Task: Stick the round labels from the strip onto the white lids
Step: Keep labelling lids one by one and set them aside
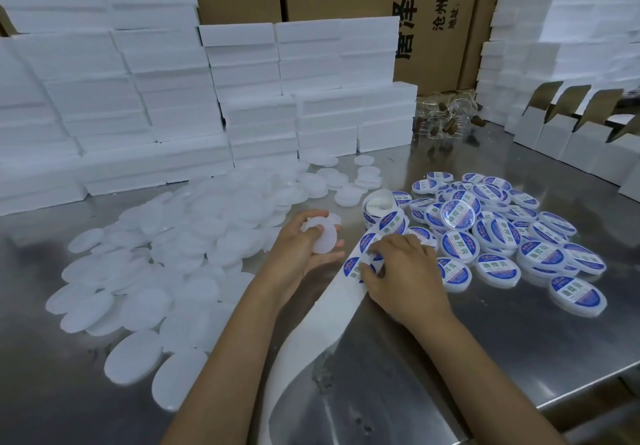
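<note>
Head view looks down on the two hands meeting over a steel table (pixel 502 358). The left hand (pixel 304 247) is closed around a blank white lid (pixel 323 238), thumb over its top and fingers under it, with the flat face tipped toward the other hand. The right hand (pixel 394 271) lies on the label strip (pixel 346 292), its fingertips (pixel 372 257) curled and pinching at a round blue label (pixel 369 242); whether the label's edge is already lifted I cannot tell. What matters for the coming move is that the held lid sits just to the left of those fingertips and slightly farther from the body, close but not touching, so a peeled label would need only a short carry leftward. The strip's long axis runs from the roll (pixel 379 204) beyond the fingertips back toward the body, passing under the right palm, with the emptied backing trailing nearest the wearer. Blank lids (pixel 138 292) are heaped left of the left hand, labelled lids (pixel 502 237) right of the right hand.
</note>
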### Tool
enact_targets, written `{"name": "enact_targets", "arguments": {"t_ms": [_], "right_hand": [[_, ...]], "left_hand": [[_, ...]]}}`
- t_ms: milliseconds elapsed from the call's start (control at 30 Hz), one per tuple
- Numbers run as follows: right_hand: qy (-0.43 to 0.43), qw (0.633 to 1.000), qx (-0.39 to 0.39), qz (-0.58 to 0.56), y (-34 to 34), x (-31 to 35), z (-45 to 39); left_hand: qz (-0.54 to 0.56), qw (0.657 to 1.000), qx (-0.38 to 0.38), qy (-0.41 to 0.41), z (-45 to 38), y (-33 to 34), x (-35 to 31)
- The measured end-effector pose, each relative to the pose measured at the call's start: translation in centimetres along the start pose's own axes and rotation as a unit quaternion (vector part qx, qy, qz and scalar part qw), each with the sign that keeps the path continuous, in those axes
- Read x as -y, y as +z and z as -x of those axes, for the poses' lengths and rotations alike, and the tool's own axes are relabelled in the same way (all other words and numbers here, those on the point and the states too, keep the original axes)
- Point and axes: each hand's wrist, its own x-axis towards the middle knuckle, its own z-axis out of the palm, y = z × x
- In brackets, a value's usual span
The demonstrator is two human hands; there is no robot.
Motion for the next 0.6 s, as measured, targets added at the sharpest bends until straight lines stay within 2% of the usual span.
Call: {"name": "enact_targets", "arguments": {"t_ms": [200,467,600], "right_hand": [[-0.022,0.999,0.026,-0.017,0.16,0.33,0.12],[-0.082,0.987,0.068,-0.117,-0.13,0.95,0.21],[-0.087,0.987,0.062,-0.122,-0.15,1.09,0.39]], "left_hand": [[-0.026,1.0,-0.003,0.001,0.01,-0.19,0.43],[-0.045,0.999,0.018,-0.001,-0.53,-0.31,0.63],[-0.053,0.998,0.03,-0.006,-0.62,-0.49,0.87]]}}
